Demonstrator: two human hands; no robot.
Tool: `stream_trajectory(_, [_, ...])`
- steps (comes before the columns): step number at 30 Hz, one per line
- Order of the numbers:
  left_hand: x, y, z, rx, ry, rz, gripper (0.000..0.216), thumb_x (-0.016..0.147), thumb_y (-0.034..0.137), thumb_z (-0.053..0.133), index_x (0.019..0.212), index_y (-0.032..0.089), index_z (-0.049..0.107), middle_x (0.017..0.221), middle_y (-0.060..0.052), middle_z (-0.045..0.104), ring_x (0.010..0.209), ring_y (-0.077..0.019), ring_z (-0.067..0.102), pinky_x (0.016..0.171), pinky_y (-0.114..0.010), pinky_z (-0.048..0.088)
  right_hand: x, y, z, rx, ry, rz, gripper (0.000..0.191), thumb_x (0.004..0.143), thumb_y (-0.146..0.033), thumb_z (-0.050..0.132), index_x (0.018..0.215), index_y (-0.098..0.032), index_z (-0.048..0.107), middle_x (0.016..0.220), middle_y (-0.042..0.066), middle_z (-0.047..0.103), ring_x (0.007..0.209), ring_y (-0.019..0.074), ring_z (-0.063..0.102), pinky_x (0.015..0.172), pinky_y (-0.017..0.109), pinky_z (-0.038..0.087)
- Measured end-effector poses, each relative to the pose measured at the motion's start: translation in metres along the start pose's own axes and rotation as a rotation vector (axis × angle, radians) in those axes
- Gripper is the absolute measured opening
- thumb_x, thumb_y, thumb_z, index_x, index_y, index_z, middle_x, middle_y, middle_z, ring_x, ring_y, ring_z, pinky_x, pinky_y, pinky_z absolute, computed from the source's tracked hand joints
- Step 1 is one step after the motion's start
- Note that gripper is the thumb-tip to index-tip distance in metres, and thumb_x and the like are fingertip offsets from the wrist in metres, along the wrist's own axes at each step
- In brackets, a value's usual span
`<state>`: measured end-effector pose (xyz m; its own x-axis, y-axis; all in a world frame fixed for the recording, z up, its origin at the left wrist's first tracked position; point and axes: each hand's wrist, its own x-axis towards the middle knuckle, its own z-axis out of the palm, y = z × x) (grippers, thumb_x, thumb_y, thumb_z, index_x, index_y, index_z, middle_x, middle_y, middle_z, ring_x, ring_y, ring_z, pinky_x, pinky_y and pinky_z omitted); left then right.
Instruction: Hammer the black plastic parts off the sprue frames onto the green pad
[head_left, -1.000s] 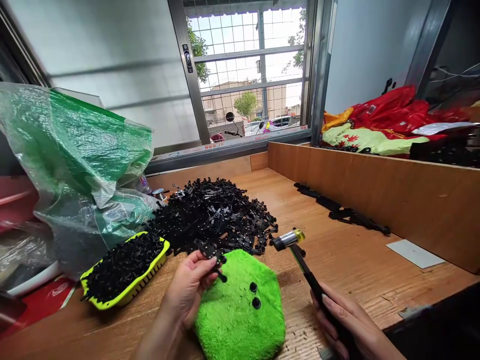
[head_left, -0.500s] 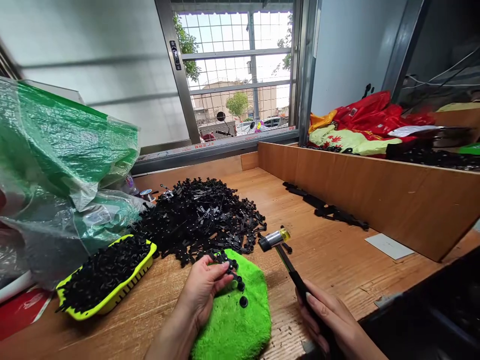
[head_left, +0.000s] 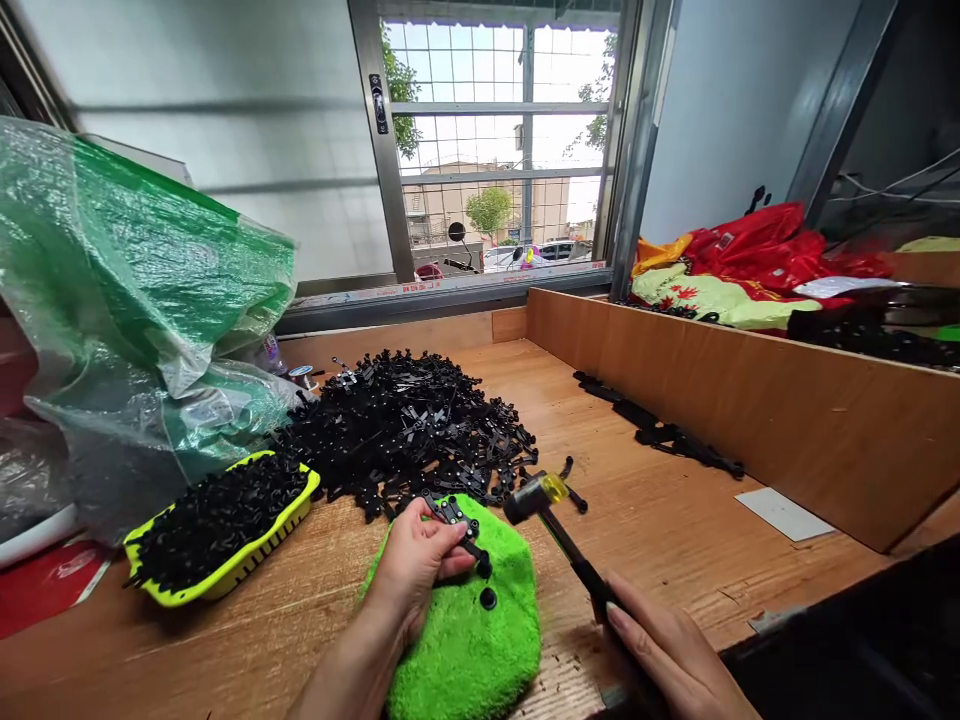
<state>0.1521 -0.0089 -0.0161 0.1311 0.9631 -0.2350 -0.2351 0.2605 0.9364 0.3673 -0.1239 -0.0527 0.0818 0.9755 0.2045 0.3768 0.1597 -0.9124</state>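
My left hand [head_left: 416, 570] pinches a small black plastic part [head_left: 454, 517] and holds it down on a bright green fluffy cloth [head_left: 465, 640]. One of two small black round caps [head_left: 488, 598] lies on the cloth just below the part. My right hand [head_left: 664, 655] grips the black handle of a small hammer [head_left: 534, 496], whose head with a yellow band hovers just right of the part. Behind the cloth spreads a large heap of black plastic parts [head_left: 409, 425].
A yellow tray [head_left: 300, 500] full of small black pieces stands at the left, beside a big green and clear plastic bag [head_left: 142, 300]. A wooden divider [head_left: 750, 400] runs along the right, with a row of black parts [head_left: 660, 432] and a white card [head_left: 784, 513] at its foot. Colourful bags [head_left: 750, 265] lie beyond.
The hammer head has swung left and come closer to the black part. My left hand has brought the part down from above the cloth onto its top edge.
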Motion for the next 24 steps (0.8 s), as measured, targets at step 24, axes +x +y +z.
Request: stream_trajectory(24, [0.012, -0.016, -0.001, 0.039, 0.044, 0.146, 0.045, 0.047, 0.031, 0.080, 0.070, 0.019, 0.042, 0.041, 0.006, 0.055, 0.033, -0.0085, 0.051, 0.031, -0.012, 0.036, 0.007, -0.022, -0.004, -0.813, -0.089, -0.322, 0.025, 0.097, -0.035, 0.022, 0.092, -0.026, 0.045, 0.062, 0.001, 0.058, 0.053, 0.0243, 0.057, 0.046, 0.031, 0.030])
